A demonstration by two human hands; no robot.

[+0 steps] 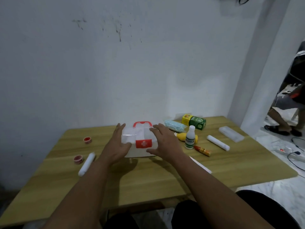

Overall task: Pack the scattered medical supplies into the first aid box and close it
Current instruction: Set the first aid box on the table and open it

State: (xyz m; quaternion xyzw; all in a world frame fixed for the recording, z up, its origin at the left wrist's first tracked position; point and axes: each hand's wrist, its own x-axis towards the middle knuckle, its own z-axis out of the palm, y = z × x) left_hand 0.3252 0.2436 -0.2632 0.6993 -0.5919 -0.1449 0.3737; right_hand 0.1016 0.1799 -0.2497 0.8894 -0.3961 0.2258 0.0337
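now first aid box (pixel 143 143), between left hand (pixel 116 147), right hand (pixel 163 143)

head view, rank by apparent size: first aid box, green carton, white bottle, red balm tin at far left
1. first aid box, partly hidden by both hands
2. green carton and white bottle: look alike, not ranked
3. red balm tin

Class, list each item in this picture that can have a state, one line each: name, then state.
first aid box: lid down, red latch at front
left hand: open, on the box
right hand: open, on the box
white bottle: upright, capped
yellow bottle: lying down
left gauze roll: lying, rolled up
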